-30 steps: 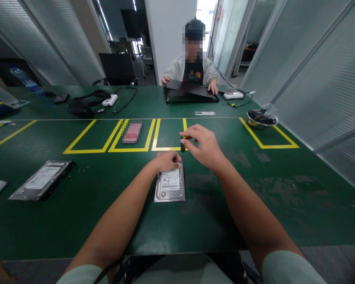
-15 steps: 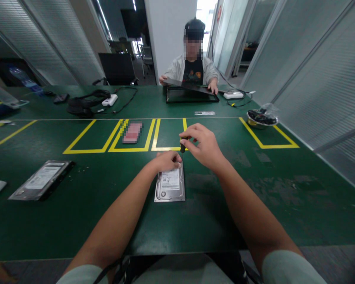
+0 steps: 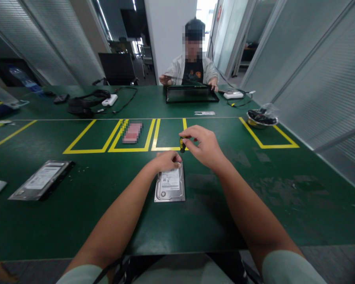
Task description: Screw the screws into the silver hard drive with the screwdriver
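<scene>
A silver hard drive with a white label lies on the green table in front of me. My left hand rests over its far end, fingers curled together near the far right corner; what they pinch there is too small to make out. Between the thumb and fingers of my right hand is a small black and yellow screwdriver, upright above that same corner. Its tip is hard to see beside my left fingertips.
Another hard drive lies at the left. A metal bowl of dark items stands at the right. Across the table a person holds a dark panel over a black frame. Yellow tape marks several areas.
The screwdriver handle shows more yellow, and my right hand has shifted very slightly. The other person's dark panel has changed its tilt. My left hand and the hard drive have stayed put.
</scene>
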`<state>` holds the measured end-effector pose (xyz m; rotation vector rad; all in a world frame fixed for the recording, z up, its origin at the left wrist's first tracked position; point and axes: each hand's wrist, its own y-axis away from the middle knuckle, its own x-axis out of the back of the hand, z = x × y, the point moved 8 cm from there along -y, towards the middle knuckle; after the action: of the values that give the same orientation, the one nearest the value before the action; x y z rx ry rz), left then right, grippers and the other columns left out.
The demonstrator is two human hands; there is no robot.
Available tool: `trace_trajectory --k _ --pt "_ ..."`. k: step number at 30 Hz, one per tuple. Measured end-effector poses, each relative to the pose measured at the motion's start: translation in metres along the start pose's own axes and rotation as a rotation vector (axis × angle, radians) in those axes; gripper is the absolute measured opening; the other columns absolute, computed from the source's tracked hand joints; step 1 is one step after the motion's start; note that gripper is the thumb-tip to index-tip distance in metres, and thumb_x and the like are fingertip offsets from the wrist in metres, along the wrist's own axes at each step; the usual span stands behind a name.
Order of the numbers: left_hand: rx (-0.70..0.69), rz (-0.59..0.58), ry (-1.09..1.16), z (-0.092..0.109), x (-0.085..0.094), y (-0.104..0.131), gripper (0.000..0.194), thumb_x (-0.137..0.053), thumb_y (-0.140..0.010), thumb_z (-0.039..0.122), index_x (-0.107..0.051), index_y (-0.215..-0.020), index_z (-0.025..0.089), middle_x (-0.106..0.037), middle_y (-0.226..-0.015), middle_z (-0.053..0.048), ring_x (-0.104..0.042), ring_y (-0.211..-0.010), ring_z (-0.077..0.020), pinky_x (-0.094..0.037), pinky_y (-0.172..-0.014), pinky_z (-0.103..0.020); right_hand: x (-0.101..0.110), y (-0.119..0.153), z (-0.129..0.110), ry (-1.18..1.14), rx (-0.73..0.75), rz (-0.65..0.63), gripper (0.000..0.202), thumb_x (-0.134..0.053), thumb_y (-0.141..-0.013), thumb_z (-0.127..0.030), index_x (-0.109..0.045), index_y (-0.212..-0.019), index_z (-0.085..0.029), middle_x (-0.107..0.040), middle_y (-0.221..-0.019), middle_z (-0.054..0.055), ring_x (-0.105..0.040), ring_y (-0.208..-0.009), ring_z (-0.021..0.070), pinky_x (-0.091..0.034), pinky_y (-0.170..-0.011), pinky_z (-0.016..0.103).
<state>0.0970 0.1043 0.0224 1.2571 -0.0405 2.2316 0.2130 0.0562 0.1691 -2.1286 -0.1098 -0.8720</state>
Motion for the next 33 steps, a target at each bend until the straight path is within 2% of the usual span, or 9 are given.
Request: trace_trajectory --k 5,11,16,26,33 --pt "-0.012 0.002 0.003 -0.0006 -0.0015 -0.001 0.019 -0.065 -0.077 0.028 -0.067 -0.093 0.019 -0.067 -0.086 -0.001 -0.06 -0.077 -0.0168 -0.039 -0.069 -0.028 0.0002 -0.0003 0.0004 0.021 -0.018 0.004 0.013 -0.063 -0.087 -0.018 -0.072 -0.096 -0.018 -0.07 -0.094 0.006 -0.064 -0.087 0.0177 -0.05 -0.072 0.031" --pt "-0.009 0.009 -0.001 -0.0003 -0.0005 -0.0005 0.02 -0.066 -0.077 0.029 -0.067 -0.094 0.019 -0.067 -0.087 -0.002 -0.06 -0.079 -0.0172 -0.039 -0.07 -0.028 0.0004 0.0001 0.0001 0.027 -0.007 0.013 0.017 -0.059 -0.088 -0.014 -0.072 -0.098 -0.017 -0.069 -0.096 0.007 -0.064 -0.089 0.0178 -0.05 -0.072 0.03" --pt "-0.005 0.011 -0.007 0.0008 0.0004 0.0004 0.02 -0.066 -0.076 0.03 -0.067 -0.094 0.02 -0.067 -0.086 -0.001 -0.06 -0.078 -0.0171 -0.04 -0.071 -0.028 0.0007 -0.0001 0.0019 0.046 -0.038 0.009 0.011 -0.064 -0.086 -0.018 -0.072 -0.094 -0.018 -0.068 -0.09 0.005 -0.062 -0.085 0.0174 -0.05 -0.072 0.03" --pt "-0.004 0.007 -0.002 0.0001 0.0004 0.0004 0.02 -0.066 -0.077 0.029 -0.067 -0.094 0.019 -0.067 -0.086 -0.002 -0.061 -0.08 -0.0178 -0.04 -0.071 -0.028 -0.0013 -0.0004 -0.0009 0.003 -0.02 -0.04 0.021 -0.055 -0.087 -0.012 -0.07 -0.099 -0.021 -0.071 -0.102 0.005 -0.064 -0.094 0.0184 -0.05 -0.076 0.032" --pt "0.007 0.003 0.005 0.0011 0.0013 0.0018 0.021 -0.066 -0.077 0.029 -0.067 -0.095 0.019 -0.068 -0.087 -0.002 -0.061 -0.081 -0.018 -0.041 -0.071 -0.028 0.0027 -0.0007 0.0002 0.0 -0.021 0.028 0.008 -0.065 -0.086 -0.02 -0.072 -0.091 -0.018 -0.068 -0.091 0.006 -0.063 -0.088 0.0178 -0.05 -0.075 0.031"
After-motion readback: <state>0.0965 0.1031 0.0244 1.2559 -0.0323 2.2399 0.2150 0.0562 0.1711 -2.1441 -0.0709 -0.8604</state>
